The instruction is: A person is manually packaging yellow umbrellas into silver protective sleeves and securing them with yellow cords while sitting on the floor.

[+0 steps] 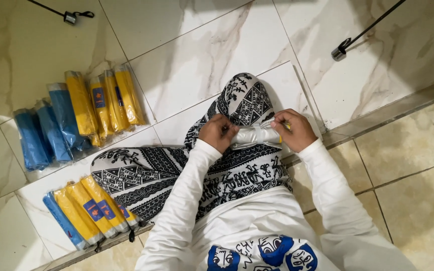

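Your left hand (217, 131) and right hand (293, 129) each have fingers closed on an end of the silver folded umbrella (256, 135), held over your patterned lap (177, 170); keep the roll tight — grip even at both ends; blue and yellow sleeved umbrellas (76, 118) lie on the marble floor (202, 50), well to your left.

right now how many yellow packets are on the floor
7. Four yellow packets lie in the upper group beside the blue ones; three in the lower group near the patterned knee. Overlap may hide more. The hands hold a silver one.
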